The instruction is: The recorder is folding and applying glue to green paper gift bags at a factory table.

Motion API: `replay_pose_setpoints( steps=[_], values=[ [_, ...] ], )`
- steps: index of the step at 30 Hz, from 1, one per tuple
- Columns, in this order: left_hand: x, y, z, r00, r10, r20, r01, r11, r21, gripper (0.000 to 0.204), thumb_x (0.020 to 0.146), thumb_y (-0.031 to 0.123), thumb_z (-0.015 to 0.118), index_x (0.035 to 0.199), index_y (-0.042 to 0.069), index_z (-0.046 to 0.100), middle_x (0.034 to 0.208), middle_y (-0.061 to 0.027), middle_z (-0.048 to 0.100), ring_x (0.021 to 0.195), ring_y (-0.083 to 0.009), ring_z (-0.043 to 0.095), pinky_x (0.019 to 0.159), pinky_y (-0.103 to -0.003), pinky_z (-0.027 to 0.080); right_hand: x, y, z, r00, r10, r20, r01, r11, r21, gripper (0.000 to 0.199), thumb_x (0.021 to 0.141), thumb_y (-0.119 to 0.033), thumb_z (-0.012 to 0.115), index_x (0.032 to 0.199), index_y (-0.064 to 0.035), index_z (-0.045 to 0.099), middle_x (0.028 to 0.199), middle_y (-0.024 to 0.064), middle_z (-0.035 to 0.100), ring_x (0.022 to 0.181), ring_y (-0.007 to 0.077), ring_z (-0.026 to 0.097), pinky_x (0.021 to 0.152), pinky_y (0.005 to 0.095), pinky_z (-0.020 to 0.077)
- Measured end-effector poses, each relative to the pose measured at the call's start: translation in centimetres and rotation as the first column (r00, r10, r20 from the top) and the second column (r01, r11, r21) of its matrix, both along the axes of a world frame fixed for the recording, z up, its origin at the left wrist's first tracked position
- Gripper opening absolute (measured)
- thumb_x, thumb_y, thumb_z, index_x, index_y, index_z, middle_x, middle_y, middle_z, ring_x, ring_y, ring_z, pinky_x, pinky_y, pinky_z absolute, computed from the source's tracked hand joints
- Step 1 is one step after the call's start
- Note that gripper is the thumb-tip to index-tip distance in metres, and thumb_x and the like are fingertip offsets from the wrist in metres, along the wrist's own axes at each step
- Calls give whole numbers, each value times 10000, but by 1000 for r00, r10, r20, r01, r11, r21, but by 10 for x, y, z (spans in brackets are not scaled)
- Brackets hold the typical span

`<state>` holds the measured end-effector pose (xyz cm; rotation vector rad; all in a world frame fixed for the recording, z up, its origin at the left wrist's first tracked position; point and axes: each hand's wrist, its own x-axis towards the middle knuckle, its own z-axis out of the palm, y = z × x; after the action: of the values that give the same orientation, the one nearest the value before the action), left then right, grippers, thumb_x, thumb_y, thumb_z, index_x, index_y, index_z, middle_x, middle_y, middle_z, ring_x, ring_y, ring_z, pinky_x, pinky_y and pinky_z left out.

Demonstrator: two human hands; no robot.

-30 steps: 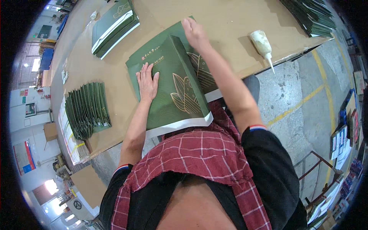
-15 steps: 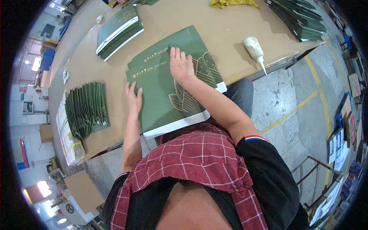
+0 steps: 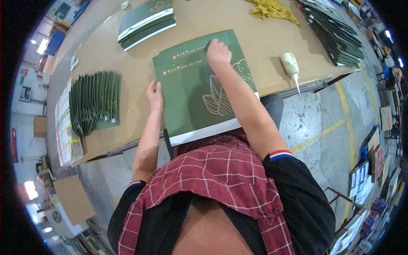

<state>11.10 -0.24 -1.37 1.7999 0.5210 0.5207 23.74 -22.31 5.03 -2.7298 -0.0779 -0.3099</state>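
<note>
Overlapping green printed paper sheets [image 3: 187,102] with gold line drawings lie in front of me, their near edge showing a white strip. At the left edge of the sheets is my left hand [image 3: 155,97], its fingers loosely bent with the thumb a little apart. My right hand [image 3: 219,54] is over the upper right part of the sheets, its fingers curled in. A small dark green piece [image 3: 207,45] pokes out by its fingertips; its kind is unclear. The right forearm covers part of the leaf drawing.
A white squeeze bottle [image 3: 290,64] lies near the table's right edge. Folded green paper pieces [image 3: 95,100] stand in a row at left, by a bundled white stack [image 3: 64,131]. More green stacks [image 3: 146,25] [image 3: 333,36] lie farther off, with a yellow cloth [image 3: 275,10].
My right hand has gone from flat-fingered to curled and has moved farther up the sheets. The left fingers have drawn in at the edge. The whole view has shifted a little.
</note>
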Motion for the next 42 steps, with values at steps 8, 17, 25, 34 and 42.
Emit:
replay_pose_setpoints(
  steps=[8,17,25,34,42],
  values=[
    [-7,-10,3,997,10,-83,10,971,237,399,845,133,494,1230,60,418,1078,-173,538,965,-230,543,807,-311,421,25,0,-9,965,29,-260,-5,996,94,480,867,-452,390,900,-29,616,938,209,606,935,326,578,797,402,461],
    [-8,-25,-5,993,45,-106,65,542,838,536,852,350,492,1309,132,317,1335,-207,277,1183,-359,342,916,-551,282,42,-7,-37,977,104,-188,-84,990,113,579,875,-477,338,864,37,605,923,261,578,905,403,544,801,453,434],
    [-14,-24,1,986,-19,-167,135,678,723,550,868,413,435,1328,145,299,1353,-226,242,1230,-350,294,968,-507,235,5,-49,-1,911,347,-223,-70,662,746,421,854,-394,467,963,-9,598,768,28,569,651,87,508,568,230,437],
    [-14,-27,11,968,-21,-249,186,725,663,512,884,370,404,1320,115,321,1353,-227,249,1243,-353,270,1001,-442,218,96,-35,31,484,645,-591,-342,761,551,380,872,-410,480,1094,-107,542,775,-41,545,626,50,476,611,179,426],
    [-11,-25,12,972,-39,-231,188,716,672,499,887,347,407,1313,101,330,1354,-219,253,1251,-348,260,1008,-424,225,96,-36,28,331,900,-283,-352,396,848,309,810,-316,602,1010,-85,558,753,-37,528,684,59,477,612,185,407]
  ],
)
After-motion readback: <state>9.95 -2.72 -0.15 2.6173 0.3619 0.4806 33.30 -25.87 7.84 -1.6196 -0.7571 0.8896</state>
